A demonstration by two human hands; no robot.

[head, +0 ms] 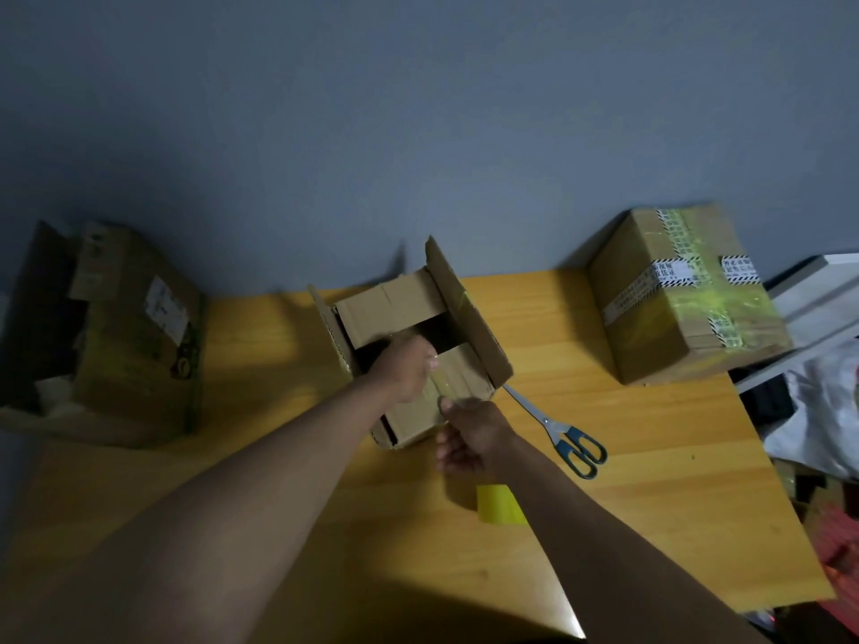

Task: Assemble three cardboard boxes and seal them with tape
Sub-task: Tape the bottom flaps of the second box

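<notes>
A small cardboard box [409,309] stands in the middle of the wooden table [650,481] with its top flaps partly folded in and one long flap [469,318] sticking up on the right. My left hand [406,369] rests on the near inner flap, its fingers curled at the flap's edge. My right hand [469,439] sits at the box's near right corner, thumb up against a shiny strip of clear tape [446,383] there. A sealed box [683,295] with yellow and printed tape stands at the back right. A third, larger box [125,337] lies open at the left.
Scissors [562,432] with dark handles lie right of the middle box, blades pointing toward it. A yellow piece [499,504] lies under my right forearm. Clutter and a white shelf [813,299] crowd the table's right edge. A grey wall stands behind.
</notes>
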